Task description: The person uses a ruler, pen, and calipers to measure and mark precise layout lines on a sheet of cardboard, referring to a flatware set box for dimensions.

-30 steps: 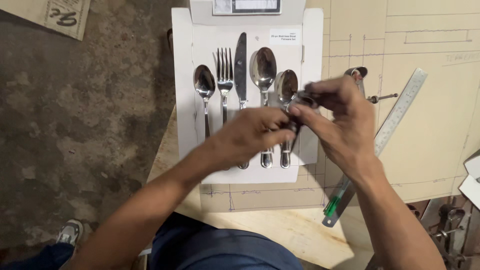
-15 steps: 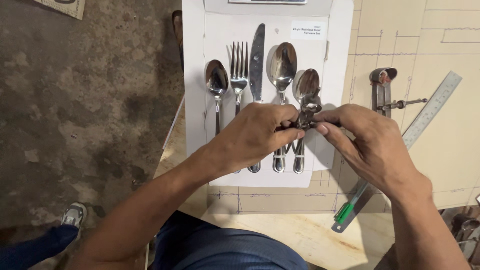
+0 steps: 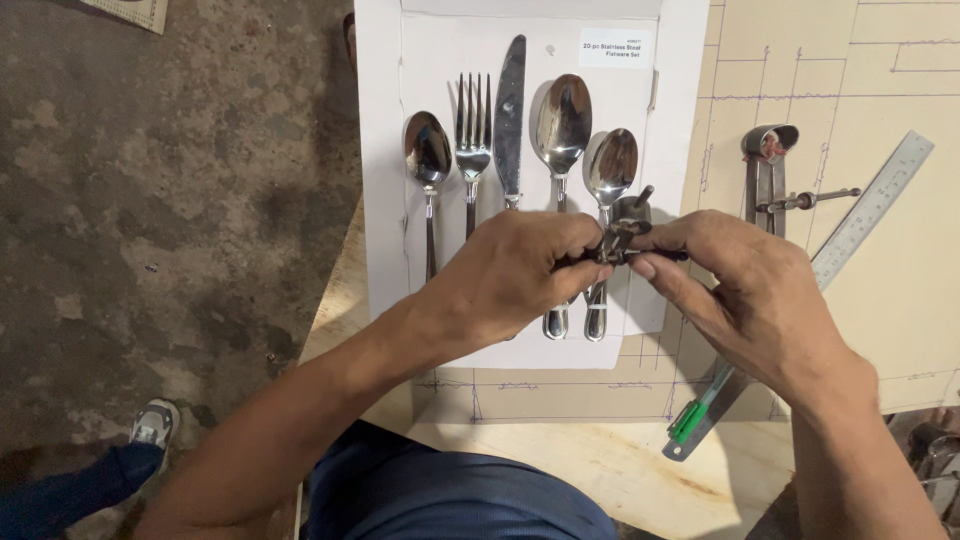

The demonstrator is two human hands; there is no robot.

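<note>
My left hand (image 3: 515, 275) and my right hand (image 3: 755, 295) meet over the lower end of a white card, both pinching a small dark metal clamp-like part (image 3: 622, 232) between the fingertips. Its upper end sticks up just below a small spoon (image 3: 611, 165). The white card (image 3: 385, 210) carries a row of cutlery: a teaspoon (image 3: 428, 160), a fork (image 3: 473, 135), a table knife (image 3: 509, 115) and a large spoon (image 3: 563, 125). The handles of the two right-hand spoons show below my left hand.
A steel ruler (image 3: 875, 205) lies slanted on the wooden board (image 3: 900, 310), its lower end by a green pen (image 3: 688, 420). A metal clamp tool (image 3: 768, 170) lies right of the card. Concrete floor (image 3: 170, 230) is to the left, with a shoe (image 3: 155, 422).
The view has shifted, so the card and cutlery sit lower and larger in frame. Both hands stay together on the small metal part, turning it slightly.
</note>
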